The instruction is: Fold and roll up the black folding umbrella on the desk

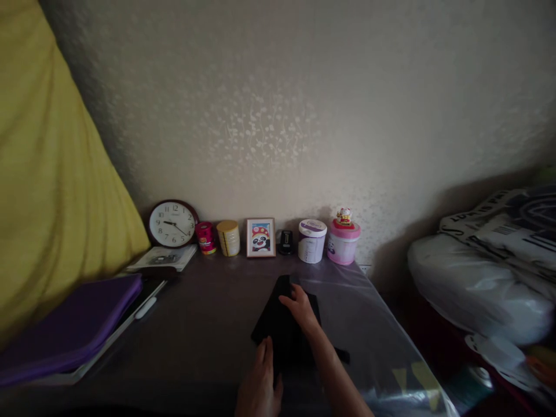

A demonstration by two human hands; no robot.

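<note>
A black item, soft-looking like folded cloth or a flat bag, lies on the table in front of me. Its exact kind cannot be made out in the dim light. A dark strap-like end sticks out at its right. My right hand rests on its far part with thumb and fingers apart. At its near left edge, my left hand touches it with fingers stretched out and the thumb apart. The near side of the item blends into shadow between my forearms.
Along the wall stand a clock, a pink can, a yellow-lidded jar, a framed panda picture and two tubs, one topped by a figurine. A purple folder lies left. Plastic-wrapped bags are piled right.
</note>
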